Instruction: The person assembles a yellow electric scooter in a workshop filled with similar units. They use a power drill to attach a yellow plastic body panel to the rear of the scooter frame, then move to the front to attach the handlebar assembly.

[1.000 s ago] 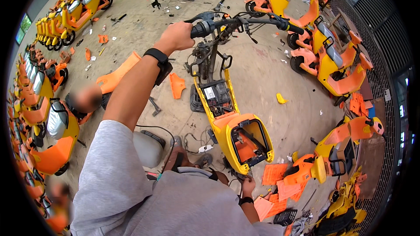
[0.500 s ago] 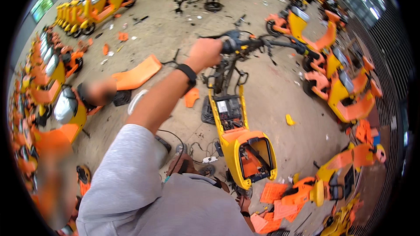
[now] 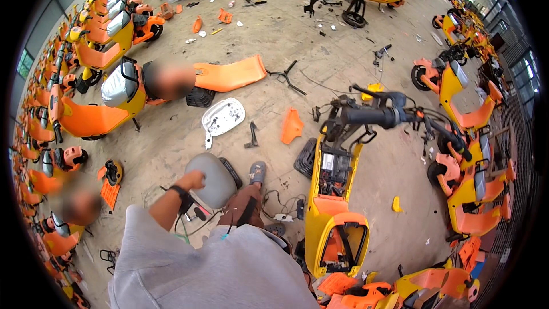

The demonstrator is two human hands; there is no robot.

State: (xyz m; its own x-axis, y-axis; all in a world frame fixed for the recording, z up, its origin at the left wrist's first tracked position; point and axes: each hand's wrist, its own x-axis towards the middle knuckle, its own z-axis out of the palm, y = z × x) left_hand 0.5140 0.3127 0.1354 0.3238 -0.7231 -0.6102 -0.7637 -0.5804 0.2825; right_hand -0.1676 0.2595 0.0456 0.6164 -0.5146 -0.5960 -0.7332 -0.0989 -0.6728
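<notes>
My left hand [image 3: 193, 179], with a dark wristband, is beside the far-left edge of a rounded grey scooter seat [image 3: 214, 180]. Its fingers look curled in, and their inner side is hidden; contact with the seat cannot be made out. A partly stripped yellow scooter [image 3: 313, 234] stands to my right, with dark parts exposed in its middle and an open hollow at its near end. Black handlebars [image 3: 372, 117] rise at its far end, with no hand on them. My right hand is not visible.
Beyond the seat lie a white oval panel [image 3: 223, 119], a small black bracket [image 3: 251, 136] and an orange panel piece [image 3: 292, 125]. Cables [image 3: 271, 199] trail near my feet. Yellow-and-orange scooters line the left and right sides. Another person [image 3: 171, 80] is at the left.
My left hand has let go of the handlebar grip and come down beside the grey seat. The view has shifted left. My right hand has gone out of sight.
</notes>
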